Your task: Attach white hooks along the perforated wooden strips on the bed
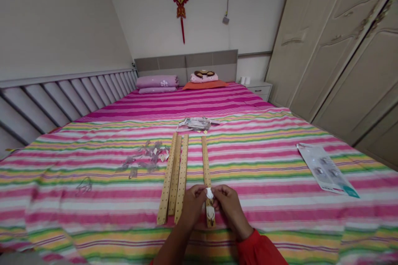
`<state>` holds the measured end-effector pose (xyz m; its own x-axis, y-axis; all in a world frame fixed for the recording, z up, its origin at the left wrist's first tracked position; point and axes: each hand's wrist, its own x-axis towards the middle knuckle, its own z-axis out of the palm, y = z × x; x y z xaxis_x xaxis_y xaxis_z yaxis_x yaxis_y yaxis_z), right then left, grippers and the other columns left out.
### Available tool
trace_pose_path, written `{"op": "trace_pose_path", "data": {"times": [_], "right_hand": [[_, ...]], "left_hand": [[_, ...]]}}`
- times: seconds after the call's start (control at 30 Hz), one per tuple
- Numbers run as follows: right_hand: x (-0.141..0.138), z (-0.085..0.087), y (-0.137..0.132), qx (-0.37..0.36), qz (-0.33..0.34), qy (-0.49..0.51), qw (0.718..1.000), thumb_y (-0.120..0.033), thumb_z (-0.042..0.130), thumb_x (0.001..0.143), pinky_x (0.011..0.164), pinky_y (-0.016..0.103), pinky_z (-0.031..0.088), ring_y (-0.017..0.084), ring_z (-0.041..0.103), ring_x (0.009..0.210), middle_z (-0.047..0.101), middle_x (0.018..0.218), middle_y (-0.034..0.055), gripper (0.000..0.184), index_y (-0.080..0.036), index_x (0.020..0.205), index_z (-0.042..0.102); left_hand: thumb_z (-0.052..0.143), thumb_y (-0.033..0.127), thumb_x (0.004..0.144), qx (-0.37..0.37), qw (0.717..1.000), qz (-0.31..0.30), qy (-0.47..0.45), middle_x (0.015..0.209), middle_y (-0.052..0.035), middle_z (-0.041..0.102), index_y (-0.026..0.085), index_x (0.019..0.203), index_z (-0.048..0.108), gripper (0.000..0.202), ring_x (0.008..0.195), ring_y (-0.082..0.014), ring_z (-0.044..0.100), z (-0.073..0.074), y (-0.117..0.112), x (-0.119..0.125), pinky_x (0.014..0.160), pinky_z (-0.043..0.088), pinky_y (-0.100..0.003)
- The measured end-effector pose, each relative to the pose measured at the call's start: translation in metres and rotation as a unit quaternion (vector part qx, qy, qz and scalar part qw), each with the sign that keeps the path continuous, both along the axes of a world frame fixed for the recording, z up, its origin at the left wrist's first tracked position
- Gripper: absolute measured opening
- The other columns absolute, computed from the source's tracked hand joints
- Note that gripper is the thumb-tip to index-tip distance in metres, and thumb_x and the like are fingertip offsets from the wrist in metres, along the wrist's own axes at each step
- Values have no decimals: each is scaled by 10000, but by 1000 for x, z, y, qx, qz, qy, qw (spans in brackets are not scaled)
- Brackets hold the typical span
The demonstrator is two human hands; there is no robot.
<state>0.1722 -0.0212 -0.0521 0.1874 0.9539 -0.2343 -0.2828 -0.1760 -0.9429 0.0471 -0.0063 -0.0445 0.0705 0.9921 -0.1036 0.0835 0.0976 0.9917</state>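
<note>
Both my hands pinch a small white adhesive hook (209, 193) from its two sides. My left hand (195, 201) is closed on its left edge, and my right hand (227, 202) is closed on its right edge. Under them lies a narrow wooden strip (206, 161) with rows of small holes. A second white hook (210, 214) sits on the strip's near end, just below my fingers. Left of my hands, several more perforated wooden strips (168, 182) lie side by side, pointing away from me.
Crumpled clear plastic scraps (149, 157) lie left of the strips. Clear packaging (197, 124) rests beyond them. A blister card (326, 169) with hooks lies at the right. The striped bedspread (273, 211) supports everything; a slatted rail (77, 95) borders the left.
</note>
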Motion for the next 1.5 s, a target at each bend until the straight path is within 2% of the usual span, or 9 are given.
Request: {"op": "trace_pose_path", "data": {"times": [0.2, 0.37, 0.63, 1.07, 1.27, 1.5], "right_hand": [[-4, -6, 1, 5, -12, -4, 1000, -434, 702, 582, 310, 189, 309, 83, 424, 282, 518, 327, -51, 291, -182, 573, 556], [-5, -7, 0, 3, -15, -2, 1000, -444, 713, 565, 300, 190, 300, 79, 404, 267, 504, 313, -58, 308, -190, 565, 540], [-7, -6, -1, 4, -30, -11, 999, -480, 736, 562, 292, 195, 296, 81, 392, 260, 496, 312, -62, 349, -196, 566, 532], [-7, -7, -2, 12, -36, -17, 999, -439, 727, 589, 295, 184, 294, 73, 390, 265, 496, 323, -68, 314, -192, 575, 532], [-7, -9, -1, 11, -36, -17, 999, -450, 743, 559, 275, 191, 277, 81, 389, 246, 502, 333, -72, 335, -200, 604, 524], [-8, -15, 1, 19, -37, -21, 999, -487, 756, 528, 264, 190, 235, 73, 358, 233, 498, 343, -74, 374, -206, 614, 525]], "left_hand": [[626, 345, 646, -1, 999, 28, 24, 668, -41, 664, 141, 760, 637, 234, 641, -174, 616, -2, 3, 3, 623, 473, -285], [599, 345, 673, 21, 998, 27, 57, 664, -35, 650, 162, 693, 603, 184, 649, -175, 610, -1, 3, 3, 629, 468, -285], [591, 337, 667, 17, 998, 39, 50, 615, -9, 630, 176, 668, 586, 161, 604, -167, 603, 0, -1, 5, 600, 459, -278], [558, 284, 678, 17, 997, 53, 55, 607, -1, 612, 182, 677, 562, 102, 581, -154, 594, -3, 0, 7, 572, 453, -266], [563, 268, 678, 19, 996, 68, 58, 591, 4, 598, 184, 668, 554, 84, 568, -151, 580, -4, -1, 10, 572, 451, -265], [552, 212, 685, 22, 995, 79, 53, 619, 3, 588, 187, 667, 553, 31, 600, -150, 577, -12, -2, 13, 587, 441, -258]]}}
